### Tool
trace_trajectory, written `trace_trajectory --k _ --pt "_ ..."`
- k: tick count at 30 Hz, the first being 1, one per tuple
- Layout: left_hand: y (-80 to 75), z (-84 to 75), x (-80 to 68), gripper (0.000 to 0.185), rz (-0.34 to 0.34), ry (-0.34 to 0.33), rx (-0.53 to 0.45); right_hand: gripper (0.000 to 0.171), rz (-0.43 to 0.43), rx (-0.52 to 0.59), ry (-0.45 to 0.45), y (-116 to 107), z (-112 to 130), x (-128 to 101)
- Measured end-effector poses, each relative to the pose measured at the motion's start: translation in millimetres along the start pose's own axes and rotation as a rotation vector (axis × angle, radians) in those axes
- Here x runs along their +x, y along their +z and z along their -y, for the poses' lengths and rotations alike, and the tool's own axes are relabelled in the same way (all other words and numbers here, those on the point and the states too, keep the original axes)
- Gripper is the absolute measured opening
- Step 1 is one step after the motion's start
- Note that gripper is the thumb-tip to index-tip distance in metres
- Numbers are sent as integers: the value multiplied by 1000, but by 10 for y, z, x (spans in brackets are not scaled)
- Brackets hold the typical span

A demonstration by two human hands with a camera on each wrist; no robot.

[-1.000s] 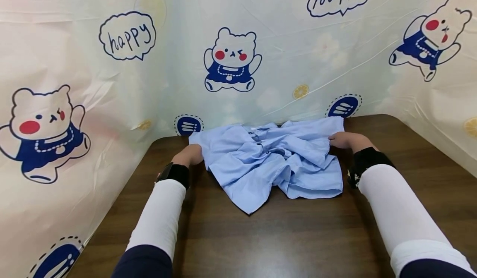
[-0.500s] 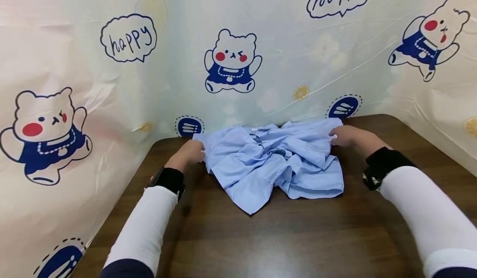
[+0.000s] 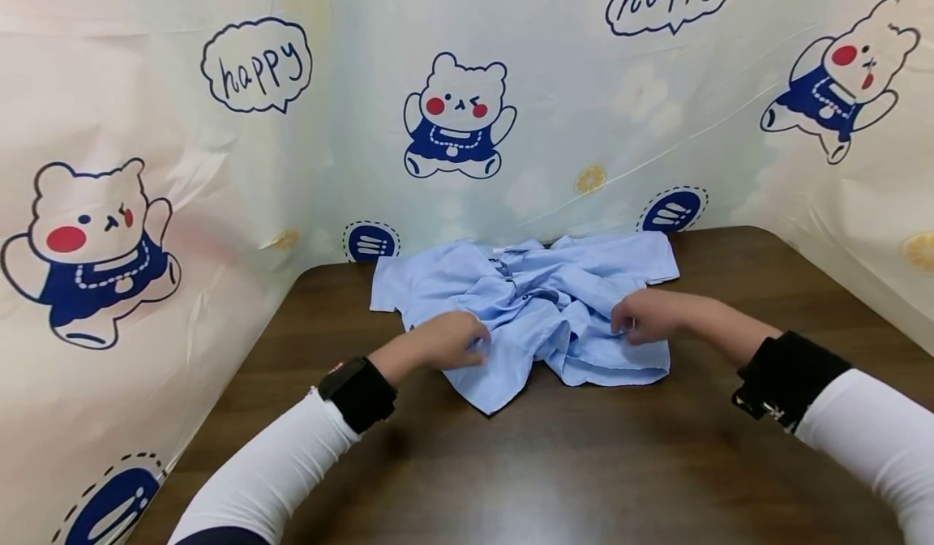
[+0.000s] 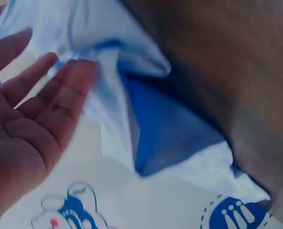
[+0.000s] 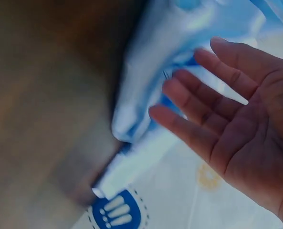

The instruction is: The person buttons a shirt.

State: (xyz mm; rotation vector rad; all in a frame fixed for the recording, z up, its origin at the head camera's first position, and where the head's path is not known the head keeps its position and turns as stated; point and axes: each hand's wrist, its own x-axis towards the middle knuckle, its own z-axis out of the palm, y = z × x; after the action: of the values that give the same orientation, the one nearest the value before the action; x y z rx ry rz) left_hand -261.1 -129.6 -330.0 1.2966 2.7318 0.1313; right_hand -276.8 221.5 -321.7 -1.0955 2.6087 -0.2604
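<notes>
A light blue short-sleeved shirt [image 3: 445, 285] lies rumpled at the far side of the table, its sleeves spread left and right and its lower part bunched. My left hand [image 3: 448, 340] is over the shirt's lower left part, fingers relaxed and holding nothing; the left wrist view shows the palm and loosely bent fingers [image 4: 60, 102] apart from each other. Above the shirt's lower right part hovers my right hand [image 3: 649, 316]. In the right wrist view its fingers [image 5: 193, 102] are spread and slightly bent, with no cloth between them.
The dark brown wooden table [image 3: 511, 472] extends towards me in front of the shirt. Behind it hangs a pale curtain [image 3: 540, 107] printed with bears and the word "happy", meeting the table's back edge. Black bands [image 3: 361, 393] wrap both wrists.
Both hands have let go of the sleeve ends and moved inward and nearer, over the shirt's lower part. The sleeves now lie flat on the table; the bunched middle looks the same.
</notes>
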Motion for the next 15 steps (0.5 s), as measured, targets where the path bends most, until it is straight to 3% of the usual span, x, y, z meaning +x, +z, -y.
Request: trace_trajectory --k 3,6,15 --pt "151 -41 -11 36 80 -46 97 20 -4 9 19 162 33 -3" --pt "211 -17 -57 42 111 -70 115 23 -12 27 40 238 56 -31" --pt "63 241 -417 45 187 -140 -93 21 47 65 -8 213 193 -152"
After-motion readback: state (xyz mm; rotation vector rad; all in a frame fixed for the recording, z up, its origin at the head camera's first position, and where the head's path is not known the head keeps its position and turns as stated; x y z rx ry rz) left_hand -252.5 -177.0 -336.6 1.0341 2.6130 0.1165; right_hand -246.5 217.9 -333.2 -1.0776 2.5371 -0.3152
